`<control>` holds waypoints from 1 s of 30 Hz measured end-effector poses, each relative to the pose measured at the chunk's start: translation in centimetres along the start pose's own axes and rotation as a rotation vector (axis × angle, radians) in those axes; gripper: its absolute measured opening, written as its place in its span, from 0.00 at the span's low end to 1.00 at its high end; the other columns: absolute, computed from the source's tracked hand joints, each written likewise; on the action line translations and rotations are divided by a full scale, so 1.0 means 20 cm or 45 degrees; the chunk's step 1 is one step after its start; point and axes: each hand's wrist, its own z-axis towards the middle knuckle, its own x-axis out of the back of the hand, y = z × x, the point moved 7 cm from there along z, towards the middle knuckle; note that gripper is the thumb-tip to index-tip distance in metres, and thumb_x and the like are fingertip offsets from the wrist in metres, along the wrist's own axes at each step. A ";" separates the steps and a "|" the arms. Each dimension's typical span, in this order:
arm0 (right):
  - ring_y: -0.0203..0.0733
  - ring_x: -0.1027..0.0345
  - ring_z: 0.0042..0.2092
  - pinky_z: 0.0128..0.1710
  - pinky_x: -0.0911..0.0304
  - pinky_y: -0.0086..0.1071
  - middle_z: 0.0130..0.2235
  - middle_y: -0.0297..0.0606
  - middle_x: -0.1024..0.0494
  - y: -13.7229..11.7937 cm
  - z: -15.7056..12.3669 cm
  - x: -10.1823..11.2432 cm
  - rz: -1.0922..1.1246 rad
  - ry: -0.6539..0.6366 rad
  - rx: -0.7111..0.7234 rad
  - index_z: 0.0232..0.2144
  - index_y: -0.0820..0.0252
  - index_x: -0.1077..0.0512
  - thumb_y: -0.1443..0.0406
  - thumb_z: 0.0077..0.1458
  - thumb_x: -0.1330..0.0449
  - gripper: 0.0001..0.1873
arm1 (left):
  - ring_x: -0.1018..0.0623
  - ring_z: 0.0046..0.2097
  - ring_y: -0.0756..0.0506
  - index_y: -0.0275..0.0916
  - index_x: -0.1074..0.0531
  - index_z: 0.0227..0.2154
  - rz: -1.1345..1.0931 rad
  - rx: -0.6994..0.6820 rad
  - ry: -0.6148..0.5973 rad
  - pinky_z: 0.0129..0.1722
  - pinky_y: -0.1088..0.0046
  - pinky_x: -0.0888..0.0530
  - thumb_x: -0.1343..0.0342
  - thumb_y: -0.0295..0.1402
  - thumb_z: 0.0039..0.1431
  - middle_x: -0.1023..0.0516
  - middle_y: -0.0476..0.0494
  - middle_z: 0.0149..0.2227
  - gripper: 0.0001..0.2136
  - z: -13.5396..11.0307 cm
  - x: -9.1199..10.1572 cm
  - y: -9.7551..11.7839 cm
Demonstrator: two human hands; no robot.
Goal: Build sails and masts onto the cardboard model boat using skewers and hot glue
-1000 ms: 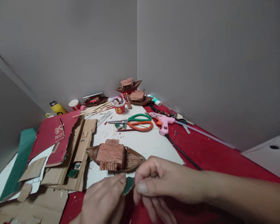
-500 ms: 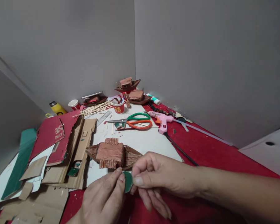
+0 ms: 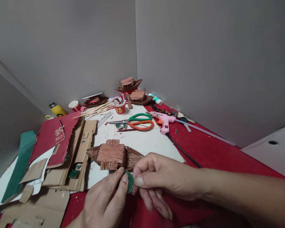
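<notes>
Green piece (image 3: 130, 182), edges pinched between left hand (image 3: 106, 194) and right hand (image 3: 158, 177), open red tabletop (image 3: 218, 158) rightward.

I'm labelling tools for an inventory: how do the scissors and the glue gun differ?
The scissors have one green and one orange handle; the glue gun is mostly pink. The glue gun has a black cord running from its grip; the scissors have none. Both lie unheld.

Grey walls (image 3: 61, 47) meet in front of me at an upright corner (image 3: 136, 41), with a red tabletop (image 3: 216, 155) below. To the right, a pale panel (image 3: 275, 158), perhaps furniture, has a dark hole (image 3: 272, 142). The light looks dull.
</notes>
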 end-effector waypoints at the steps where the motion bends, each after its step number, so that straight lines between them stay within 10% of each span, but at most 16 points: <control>1: 0.31 0.34 0.13 0.12 0.37 0.20 0.19 0.33 0.23 0.00 0.00 0.00 0.007 0.003 -0.009 0.28 0.65 0.28 0.60 0.48 0.38 0.12 | 0.25 0.55 0.42 0.25 0.25 0.44 0.006 -0.012 0.016 0.51 0.70 0.25 0.52 0.22 0.64 0.20 0.26 0.44 0.12 0.00 0.00 0.00; 9: 0.30 0.36 0.13 0.10 0.39 0.20 0.19 0.33 0.24 0.03 0.00 -0.02 0.051 -0.029 -0.094 0.25 0.65 0.29 0.57 0.45 0.36 0.15 | 0.24 0.54 0.41 0.25 0.27 0.47 -0.072 -0.033 0.035 0.51 0.68 0.25 0.53 0.22 0.64 0.20 0.27 0.45 0.13 -0.01 0.00 0.02; 17: 0.25 0.36 0.17 0.17 0.43 0.16 0.20 0.30 0.25 -0.19 -0.09 0.06 -0.302 0.348 0.335 0.25 0.64 0.31 0.58 0.46 0.31 0.17 | 0.20 0.44 0.50 0.37 0.28 0.47 -0.677 0.514 0.007 0.46 0.79 0.24 0.45 0.21 0.60 0.18 0.41 0.41 0.13 0.03 -0.02 -0.12; 30: 0.27 0.35 0.21 0.24 0.36 0.22 0.24 0.31 0.27 -0.14 -0.10 0.01 -0.524 0.131 0.171 0.30 0.66 0.26 0.61 0.51 0.36 0.11 | 0.22 0.31 0.49 0.37 0.24 0.34 -1.449 1.018 -0.372 0.33 0.76 0.25 0.48 0.30 0.64 0.21 0.45 0.28 0.08 -0.01 -0.18 -0.11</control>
